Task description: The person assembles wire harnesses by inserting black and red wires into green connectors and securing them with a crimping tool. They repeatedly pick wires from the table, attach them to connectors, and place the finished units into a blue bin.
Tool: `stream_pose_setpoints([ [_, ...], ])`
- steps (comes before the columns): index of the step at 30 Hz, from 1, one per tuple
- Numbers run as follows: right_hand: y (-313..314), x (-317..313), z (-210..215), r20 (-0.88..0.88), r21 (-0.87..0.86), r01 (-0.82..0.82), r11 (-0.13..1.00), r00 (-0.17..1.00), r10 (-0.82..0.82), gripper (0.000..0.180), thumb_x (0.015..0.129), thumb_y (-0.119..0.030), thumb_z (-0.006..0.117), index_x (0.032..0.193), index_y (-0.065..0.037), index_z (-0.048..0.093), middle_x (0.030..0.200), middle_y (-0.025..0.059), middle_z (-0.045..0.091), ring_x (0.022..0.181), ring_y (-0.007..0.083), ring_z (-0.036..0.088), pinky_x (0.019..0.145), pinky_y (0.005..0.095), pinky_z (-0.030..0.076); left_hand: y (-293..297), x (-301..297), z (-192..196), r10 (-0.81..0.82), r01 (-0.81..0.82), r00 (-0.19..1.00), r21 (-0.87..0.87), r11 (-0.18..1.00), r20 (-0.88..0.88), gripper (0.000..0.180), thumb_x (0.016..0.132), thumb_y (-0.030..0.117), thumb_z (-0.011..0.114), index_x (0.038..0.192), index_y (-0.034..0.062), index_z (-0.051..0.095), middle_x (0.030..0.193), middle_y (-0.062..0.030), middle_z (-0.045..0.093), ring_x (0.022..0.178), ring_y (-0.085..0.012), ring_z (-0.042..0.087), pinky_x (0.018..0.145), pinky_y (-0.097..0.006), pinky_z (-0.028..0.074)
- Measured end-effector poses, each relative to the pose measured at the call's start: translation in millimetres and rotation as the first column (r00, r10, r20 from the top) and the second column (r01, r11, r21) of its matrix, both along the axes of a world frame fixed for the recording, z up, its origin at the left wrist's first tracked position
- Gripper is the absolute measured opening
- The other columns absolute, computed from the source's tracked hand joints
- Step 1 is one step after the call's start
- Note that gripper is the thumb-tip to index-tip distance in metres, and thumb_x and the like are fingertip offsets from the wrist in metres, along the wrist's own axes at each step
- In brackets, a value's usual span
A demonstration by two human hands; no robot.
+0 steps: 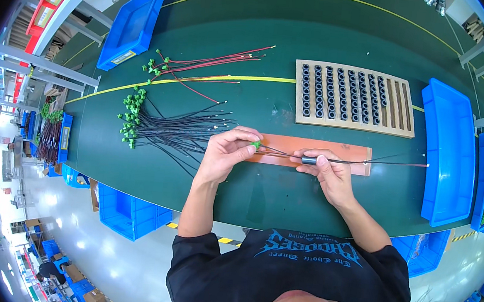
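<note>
My left hand (232, 153) pinches a green connector (255, 145) at the end of a thin wire pair. To its right, my right hand (327, 173) grips a black cylindrical ferrite core (309, 160), and the wires run through or along it; which, I cannot tell. Past that hand the loose wire ends (397, 164) stretch to the right toward a blue bin. Both hands are over an orange-brown flat board (313, 147) lying on the green table. Left of my left hand lies a bundle of black wires (168, 127) with green connectors (133, 110).
A wooden rack (403, 106) holds rows of black cylinders at the back right. Red and black wires (216, 60) with green connectors lie farther back. Blue bins stand at the right (446, 199) and far left (106, 48). More blue crates (129, 213) sit below the table's front edge.
</note>
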State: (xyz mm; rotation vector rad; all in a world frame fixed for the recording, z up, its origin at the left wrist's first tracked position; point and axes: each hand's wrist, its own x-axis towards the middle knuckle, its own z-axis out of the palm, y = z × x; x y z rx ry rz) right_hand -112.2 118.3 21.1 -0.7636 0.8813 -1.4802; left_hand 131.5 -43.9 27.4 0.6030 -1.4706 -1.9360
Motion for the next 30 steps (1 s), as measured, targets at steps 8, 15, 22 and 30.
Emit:
stream_pose_setpoints([
  [8, -13.9, 16.4, -5.4, 0.077, 0.013, 0.029, 1.0, 0.997, -0.03, 0.037, 0.112, -0.025, 0.045, 0.129, 0.004, 0.059, 0.133, 0.0197, 0.063, 0.125, 0.0308, 0.064, 0.106, 0.042, 0.055, -0.8, -3.8, 5.6, 0.172, -0.162, 0.978, -0.089, 0.983, 0.118, 0.026, 0.089, -0.013, 0.069, 0.114, -0.0044, 0.072, 0.114, -0.0128, 0.068, 0.107, -0.0237, 0.071, 0.094, -0.033, 0.06],
  [15, -15.0, 16.8, -17.9, 0.022, 0.055, 0.081, 0.995, 0.996, -0.083, 0.036, 0.113, -0.024, 0.043, 0.128, 0.004, 0.06, 0.13, 0.0184, 0.063, 0.116, 0.0247, 0.067, 0.104, 0.0388, 0.056, -1.3, -4.9, -9.6, 0.241, -0.121, 0.923, -0.368, 0.922, 0.299, 0.028, 0.088, -0.011, 0.072, 0.115, -0.0047, 0.071, 0.109, -0.0131, 0.072, 0.103, -0.0214, 0.073, 0.091, -0.031, 0.06],
  [22, -15.1, 15.0, -22.7, -0.016, 0.12, 0.061, 0.991, 0.998, -0.059, 0.035, 0.113, -0.024, 0.044, 0.127, 0.004, 0.06, 0.128, 0.0161, 0.064, 0.115, 0.0237, 0.067, 0.1, 0.0387, 0.058, 3.4, -16.9, 2.0, 0.276, -0.036, 0.824, -0.441, 0.897, 0.494, 0.024, 0.085, -0.003, 0.076, 0.109, -0.0027, 0.074, 0.107, -0.0108, 0.074, 0.098, -0.0195, 0.073, 0.087, -0.03, 0.059],
  [30, -15.2, 14.8, -25.8, -0.011, 0.112, 0.067, 0.991, 0.998, -0.067, 0.033, 0.113, -0.022, 0.043, 0.126, 0.003, 0.06, 0.126, 0.0157, 0.064, 0.114, 0.0231, 0.067, 0.097, 0.0383, 0.06, -6.9, 1.9, 19.8, 0.151, 0.328, 0.798, -0.63, 0.704, 0.584, 0.035, 0.07, 0.005, 0.089, 0.101, 0.0011, 0.073, 0.105, -0.0098, 0.073, 0.099, -0.0233, 0.066, 0.084, -0.035, 0.054],
])
